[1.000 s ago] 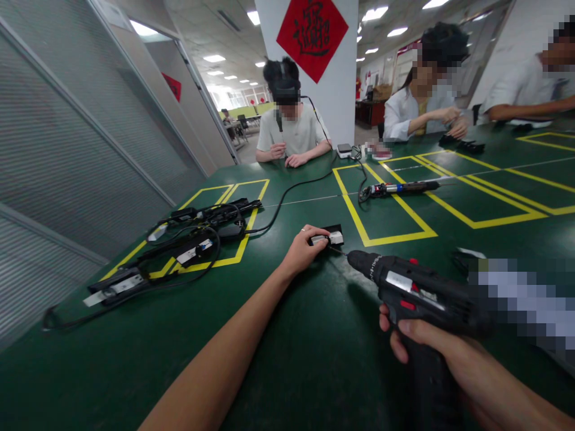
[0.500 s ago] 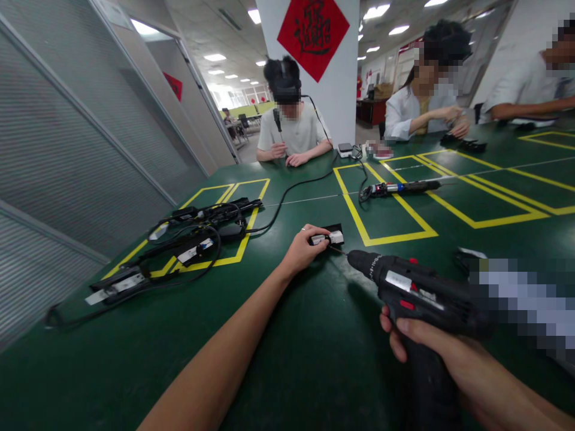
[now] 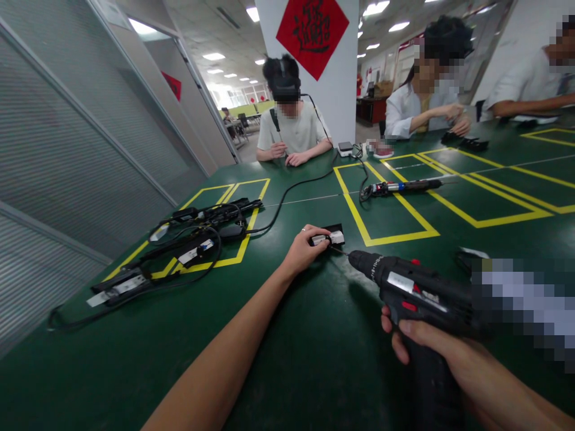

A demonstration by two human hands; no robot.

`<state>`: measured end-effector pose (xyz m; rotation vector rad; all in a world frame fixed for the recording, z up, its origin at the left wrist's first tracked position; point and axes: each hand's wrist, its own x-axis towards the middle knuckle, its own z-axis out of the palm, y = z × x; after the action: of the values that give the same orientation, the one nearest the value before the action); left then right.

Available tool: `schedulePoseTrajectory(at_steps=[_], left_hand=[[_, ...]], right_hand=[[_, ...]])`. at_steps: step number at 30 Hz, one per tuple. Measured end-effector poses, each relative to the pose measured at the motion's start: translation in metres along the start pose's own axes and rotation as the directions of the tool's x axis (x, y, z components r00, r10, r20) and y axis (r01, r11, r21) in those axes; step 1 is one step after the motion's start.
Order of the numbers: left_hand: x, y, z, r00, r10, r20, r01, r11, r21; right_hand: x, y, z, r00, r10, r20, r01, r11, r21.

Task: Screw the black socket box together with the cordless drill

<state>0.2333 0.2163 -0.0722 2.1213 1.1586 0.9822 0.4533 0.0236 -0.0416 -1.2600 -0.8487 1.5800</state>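
Note:
On the green table [image 3: 287, 323], my left hand [image 3: 303, 251] is closed on a small black block with a white label [image 3: 335, 237], partly hidden by my fingers. My right hand [image 3: 431, 341] wraps round the grip of a black cordless drill [image 3: 411, 290] with red buttons. The drill points left, and its thin bit reaches to the near side of the block, by my left fingertips. Whether the tip touches the block or something on it is too small to tell.
Black adapters with white labels and cables [image 3: 193, 239] lie at left. A tool with a cord [image 3: 404, 187] lies in a yellow-taped rectangle beyond my hands. A blurred-out object [image 3: 530, 305] is at right. A person [image 3: 291, 131] opposite holds a screwdriver; two more people sit at right.
Almost nothing differs. The view has shifted very slightly; both hands, the drill and the labelled block keep their places.

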Motion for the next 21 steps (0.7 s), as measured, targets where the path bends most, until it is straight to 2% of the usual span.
schedulePoseTrajectory(at_steps=[6,10,21], left_hand=[[-0.0009,-0.0009,-0.0005,1.0,0.008,-0.007,-0.008,1.0,-0.009],[-0.0012,0.0001,-0.0009,1.0,0.0,-0.003,0.0,1.0,0.0],[-0.002,0.0039,-0.0019,1.0,0.022,0.017,-0.022,1.0,0.002]], right_hand=[[0.0041,0.0059,0.0003,0.999,0.007,-0.038,-0.008,1.0,-0.011],[0.0047,0.0063,-0.0013,0.999,-0.034,-0.014,0.034,0.999,-0.017],[0.0014,-0.0022,0.0003,0.999,-0.044,0.01,0.044,0.999,0.008]])
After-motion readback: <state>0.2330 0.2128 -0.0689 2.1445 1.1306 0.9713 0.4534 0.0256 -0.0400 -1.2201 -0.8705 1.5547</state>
